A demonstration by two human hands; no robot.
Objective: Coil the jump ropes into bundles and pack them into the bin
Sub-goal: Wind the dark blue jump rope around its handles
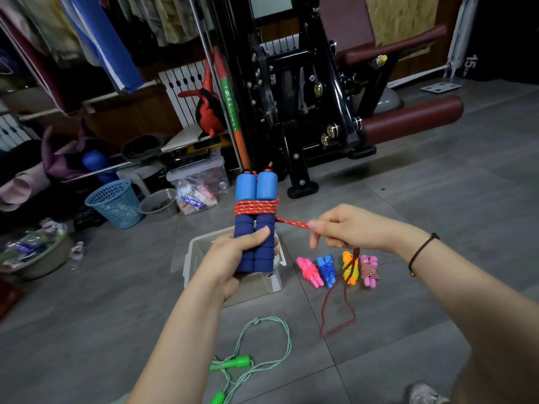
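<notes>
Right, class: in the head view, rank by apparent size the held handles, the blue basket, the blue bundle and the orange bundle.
1. handles, though being nearest the camera inflates them.
2. basket.
3. blue bundle and orange bundle: alike, so not ranked.

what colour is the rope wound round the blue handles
The rope round the handles is red with white flecks, best seen in the head view.

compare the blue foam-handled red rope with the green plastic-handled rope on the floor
The blue foam-handled red rope is partly wound round its paired handles, gripped by the left hand; the green plastic-handled rope lies loose on the floor, handles apart and slimmer. Neither is in the bin.
</notes>
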